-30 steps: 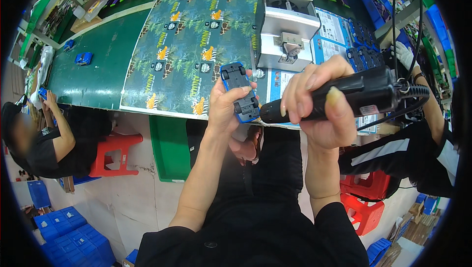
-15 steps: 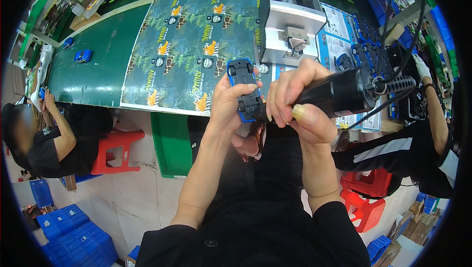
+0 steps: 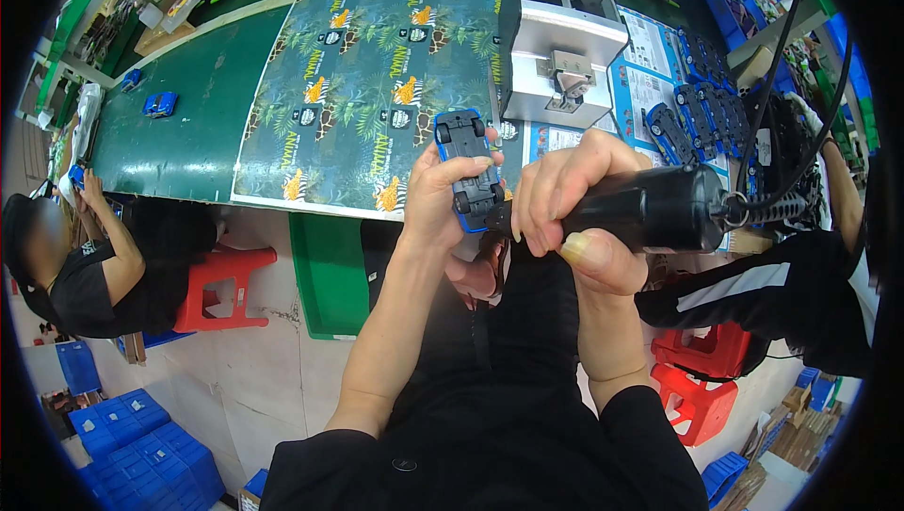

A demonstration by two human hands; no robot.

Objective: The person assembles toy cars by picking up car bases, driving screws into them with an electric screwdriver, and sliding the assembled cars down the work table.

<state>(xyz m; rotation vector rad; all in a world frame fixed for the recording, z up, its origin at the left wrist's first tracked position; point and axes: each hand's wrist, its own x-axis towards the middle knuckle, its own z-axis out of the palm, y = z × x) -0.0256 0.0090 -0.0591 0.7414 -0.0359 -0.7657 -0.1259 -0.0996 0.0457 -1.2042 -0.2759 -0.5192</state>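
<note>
My left hand (image 3: 431, 195) grips a blue toy car (image 3: 468, 139) turned upside down, its black underside and wheels facing up and my thumb across the middle. Wrapped round a black electric screwdriver (image 3: 664, 210) is my right hand (image 3: 579, 186); the tool lies nearly level, with its cable leaving the back end. The screwdriver's nose meets the near end of the car's underside, close to the wheels. Whether the bit sits in a screw cannot be made out.
Beyond my hands stands a silver metal machine (image 3: 562, 49). Several upturned blue cars (image 3: 702, 120) lie to its right. A printed animal sheet (image 3: 358, 78) covers the green table (image 3: 188, 158). Co-workers sit on both sides; a green bin (image 3: 325, 275) and red stool (image 3: 226, 290) are below.
The screwdriver's back end has dipped slightly, and its cable has swung right. My left hand and the car barely moved. The right co-worker's gloved hand has gone from sight.
</note>
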